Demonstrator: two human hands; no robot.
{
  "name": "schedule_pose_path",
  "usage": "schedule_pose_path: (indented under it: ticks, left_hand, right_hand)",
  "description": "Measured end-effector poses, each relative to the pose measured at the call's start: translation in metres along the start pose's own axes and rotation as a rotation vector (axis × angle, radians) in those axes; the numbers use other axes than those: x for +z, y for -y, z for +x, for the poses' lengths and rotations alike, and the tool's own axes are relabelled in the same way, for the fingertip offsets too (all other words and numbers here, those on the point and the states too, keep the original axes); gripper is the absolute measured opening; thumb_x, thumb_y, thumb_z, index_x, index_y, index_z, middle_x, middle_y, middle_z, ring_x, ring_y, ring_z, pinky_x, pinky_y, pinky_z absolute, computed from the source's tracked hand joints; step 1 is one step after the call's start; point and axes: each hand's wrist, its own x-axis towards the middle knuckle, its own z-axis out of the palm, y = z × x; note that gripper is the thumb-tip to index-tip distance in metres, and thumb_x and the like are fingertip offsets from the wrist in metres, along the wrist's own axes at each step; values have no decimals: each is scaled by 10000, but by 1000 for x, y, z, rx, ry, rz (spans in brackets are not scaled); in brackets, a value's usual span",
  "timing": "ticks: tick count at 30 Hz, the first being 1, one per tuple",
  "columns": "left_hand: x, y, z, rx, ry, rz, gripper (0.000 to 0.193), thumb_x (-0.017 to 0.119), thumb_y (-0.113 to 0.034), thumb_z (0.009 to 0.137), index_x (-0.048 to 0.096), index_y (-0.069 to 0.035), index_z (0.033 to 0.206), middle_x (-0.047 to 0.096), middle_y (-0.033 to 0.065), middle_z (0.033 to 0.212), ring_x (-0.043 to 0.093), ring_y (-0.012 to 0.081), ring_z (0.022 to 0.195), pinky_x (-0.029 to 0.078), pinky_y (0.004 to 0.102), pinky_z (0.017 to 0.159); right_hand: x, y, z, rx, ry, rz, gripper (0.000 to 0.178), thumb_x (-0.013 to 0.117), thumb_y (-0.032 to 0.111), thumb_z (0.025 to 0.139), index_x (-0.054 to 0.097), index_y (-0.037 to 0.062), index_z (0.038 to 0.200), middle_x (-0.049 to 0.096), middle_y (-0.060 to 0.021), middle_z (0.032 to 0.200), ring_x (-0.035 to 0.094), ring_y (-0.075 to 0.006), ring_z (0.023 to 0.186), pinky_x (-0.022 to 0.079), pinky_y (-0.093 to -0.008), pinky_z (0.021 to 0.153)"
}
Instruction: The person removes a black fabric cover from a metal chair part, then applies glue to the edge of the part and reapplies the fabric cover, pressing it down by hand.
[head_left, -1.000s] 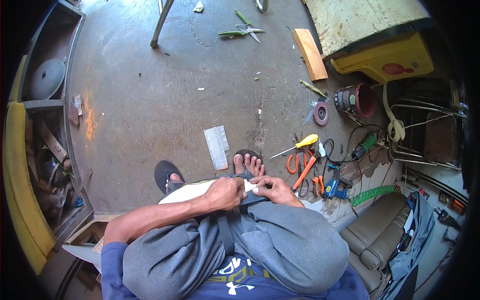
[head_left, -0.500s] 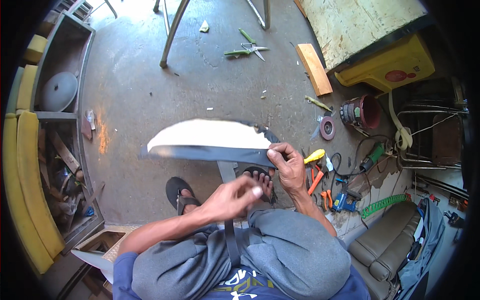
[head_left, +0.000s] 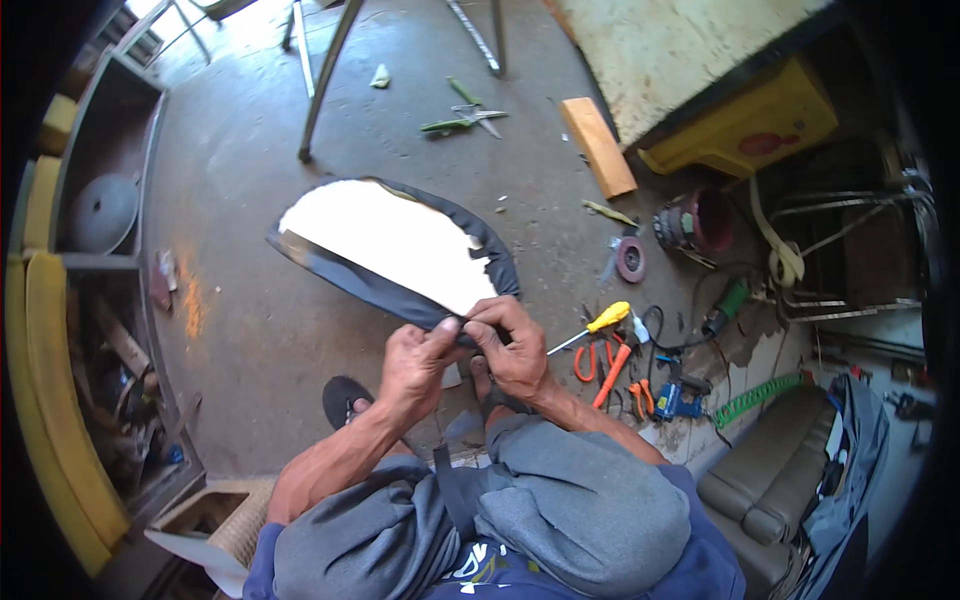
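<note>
A rounded panel with a bright white face and a black covering folded over its rim [head_left: 385, 236] is held up in front of my knees. My left hand [head_left: 415, 365] pinches the black edge at the panel's near end. Close beside it, my right hand [head_left: 508, 345] is closed on the same near end, its thumb and fingers gripping the covering. The two hands almost touch. What the fingertips do under the edge is hidden.
To the right lie a yellow-handled screwdriver [head_left: 608, 318], an orange-handled hammer [head_left: 613, 375], orange-handled pliers [head_left: 641, 398] and a blue air tool [head_left: 680, 400] with a green coiled hose [head_left: 765, 398]. Ahead are green-handled shears [head_left: 465, 120] and a wooden block [head_left: 598, 148]. A shelf [head_left: 100, 260] stands left.
My left hand has moved from open above my knees to the panel's edge. The panel has tilted, its far end swinging up and away, and more of the white face shows.
</note>
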Motion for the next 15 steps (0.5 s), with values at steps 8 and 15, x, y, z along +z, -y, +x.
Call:
schedule_pose_path:
  ticks: [8,15]
  left_hand:
    - [-10,-38,-24,134,-107,117,237,712,-165,995,680,67,1032,747,120,983,734,185,899,626,359,860]
    - [-29,-42,-25,134,-62,48,255,680,-151,1012,657,71,1134,745,136,1068,734,213,963,620,390,899]
  right_hand:
    - [-180,-147,-68,295,-441,-983,342,670,94,913,642,21,1246,637,-217,1208,599,-398,1162,472,-465,1018]
    - [-279,-212,-117,884,-234,-827,431,792,169,844,666,106,1252,690,-163,1159,678,-314,1059,525,-415,941]
